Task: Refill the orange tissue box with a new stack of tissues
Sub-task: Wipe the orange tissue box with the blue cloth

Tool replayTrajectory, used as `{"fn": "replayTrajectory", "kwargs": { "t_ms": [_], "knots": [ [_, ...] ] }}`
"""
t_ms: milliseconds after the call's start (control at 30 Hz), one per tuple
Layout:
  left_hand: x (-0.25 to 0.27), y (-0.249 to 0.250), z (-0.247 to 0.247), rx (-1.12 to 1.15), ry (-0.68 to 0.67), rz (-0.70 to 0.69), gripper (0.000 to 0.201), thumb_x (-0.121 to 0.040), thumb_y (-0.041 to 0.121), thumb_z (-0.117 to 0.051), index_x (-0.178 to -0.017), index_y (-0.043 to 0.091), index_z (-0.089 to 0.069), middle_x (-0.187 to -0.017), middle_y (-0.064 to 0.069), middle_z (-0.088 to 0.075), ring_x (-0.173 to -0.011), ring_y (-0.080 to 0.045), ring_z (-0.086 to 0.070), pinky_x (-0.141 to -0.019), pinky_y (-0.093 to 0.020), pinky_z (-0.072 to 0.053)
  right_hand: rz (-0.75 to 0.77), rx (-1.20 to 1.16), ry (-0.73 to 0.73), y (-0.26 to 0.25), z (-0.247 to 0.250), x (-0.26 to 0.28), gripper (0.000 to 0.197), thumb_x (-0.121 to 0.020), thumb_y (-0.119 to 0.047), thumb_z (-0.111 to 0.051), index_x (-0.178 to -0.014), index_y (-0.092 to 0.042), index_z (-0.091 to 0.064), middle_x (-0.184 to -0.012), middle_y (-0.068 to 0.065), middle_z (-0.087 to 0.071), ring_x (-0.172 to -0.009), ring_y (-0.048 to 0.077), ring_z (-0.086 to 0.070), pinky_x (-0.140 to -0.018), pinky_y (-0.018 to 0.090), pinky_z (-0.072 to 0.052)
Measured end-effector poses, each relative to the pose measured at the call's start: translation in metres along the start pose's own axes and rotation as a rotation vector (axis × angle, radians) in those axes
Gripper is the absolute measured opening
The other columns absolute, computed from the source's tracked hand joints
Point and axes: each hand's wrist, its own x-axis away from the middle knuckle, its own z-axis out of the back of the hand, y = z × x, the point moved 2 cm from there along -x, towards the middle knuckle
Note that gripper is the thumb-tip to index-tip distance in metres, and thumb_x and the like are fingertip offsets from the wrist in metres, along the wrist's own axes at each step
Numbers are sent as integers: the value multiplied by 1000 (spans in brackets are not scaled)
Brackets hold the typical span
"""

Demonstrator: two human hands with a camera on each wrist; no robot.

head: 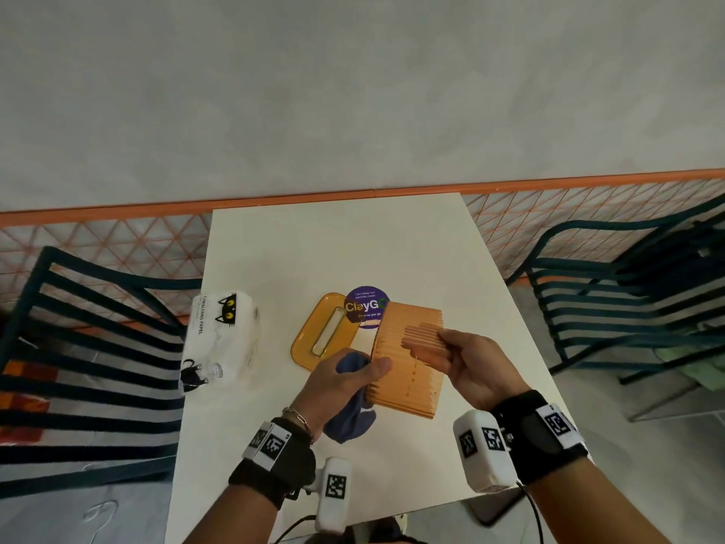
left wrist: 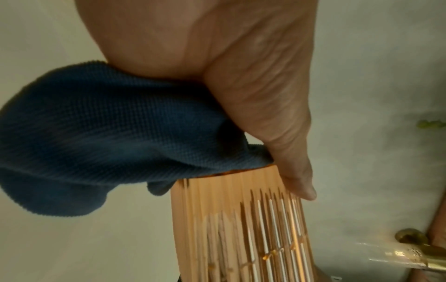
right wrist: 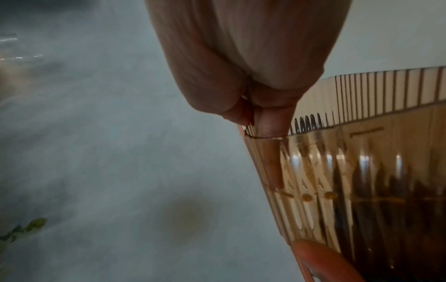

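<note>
The ribbed orange tissue box (head: 406,369) is lifted off the white table (head: 353,245), its lid off. My right hand (head: 463,361) grips its right rim, fingers inside the box (right wrist: 362,171) and showing through the see-through wall. My left hand (head: 349,376) holds a bunched blue cloth (head: 351,420) against the box's left end, thumb on the ribbed side (left wrist: 241,229). In the left wrist view the cloth (left wrist: 96,143) bulges under the palm. The orange lid (head: 317,333) with its slot lies flat behind. A white tissue pack (head: 221,339) with black cat prints lies at the table's left edge.
A round purple sticker (head: 365,306) sits on the table behind the box. Dark slatted chairs stand left (head: 90,347) and right (head: 627,304) of the table. An orange lattice railing (head: 549,214) runs behind it.
</note>
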Motion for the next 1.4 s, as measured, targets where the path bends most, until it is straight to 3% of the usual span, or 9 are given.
{"fn": "replayTrajectory", "kwargs": {
  "t_ms": [333,500,600,733,833,1067,1167,1267,1400],
  "knots": [
    [-1,12,8,-174,-56,-135,103,-56,60,-93,-144,43,-44,-137,16,-60,-125,-11,-60,-103,-43,-54,34,95,-71,-7,-12,17,30,-107,-9,-38,-121,6,-59,-112,23,-74,-86,33,-78,-62,32,-64],
    [10,26,5,-214,79,-282,69,-61,43,-97,-117,49,-57,-118,27,-61,-108,7,-59,-89,-24,-53,43,74,-55,-9,-5,16,32,-106,-10,-41,-124,6,-61,-113,21,-74,-88,28,-78,-67,34,-65],
    [18,32,4,-171,207,-381,62,-55,37,-100,-98,49,-57,-111,21,-64,-104,5,-61,-81,-19,-52,38,56,-49,-8,-1,15,32,-106,-11,-41,-122,5,-63,-109,19,-76,-86,26,-78,-70,35,-65],
    [19,33,7,-187,242,-480,66,-53,39,-101,-108,37,-64,-114,25,-64,-108,6,-62,-88,-29,-58,37,56,-51,-7,0,14,32,-105,-12,-42,-122,4,-64,-110,19,-76,-86,26,-78,-68,33,-65],
    [15,27,11,-235,223,-522,72,-55,42,-100,-114,23,-63,-116,27,-62,-109,12,-58,-87,-18,-52,39,80,-51,-6,-2,13,32,-105,-12,-42,-123,5,-63,-111,21,-75,-87,27,-78,-67,33,-65],
    [14,28,16,-321,139,-500,60,-64,44,-95,-112,33,-61,-112,20,-61,-106,10,-59,-84,-5,-47,76,145,-37,-7,-18,15,32,-106,-12,-41,-123,7,-60,-105,20,-77,-83,26,-78,-65,33,-64],
    [11,26,15,-174,90,-330,55,-71,47,-89,-118,31,-64,-120,17,-65,-111,1,-63,-92,-25,-58,61,180,-22,-9,-24,15,35,-108,-17,-38,-126,9,-56,-104,22,-77,-85,28,-78,-68,34,-65],
    [7,26,13,15,107,-179,49,-74,48,-86,-116,29,-69,-107,12,-75,-106,-12,-70,-96,-45,-60,67,342,-55,-11,-22,16,53,-108,-41,-34,-126,1,-60,-114,21,-74,-102,33,-73,-87,42,-62],
    [-3,20,16,175,94,-48,74,-58,74,-84,-110,23,-72,-110,1,-78,-110,-21,-72,-100,-56,-56,191,711,-142,-9,-12,30,58,-105,-51,-30,-125,-12,-67,-118,9,-75,-113,25,-70,-103,44,-51]
  ]
}}
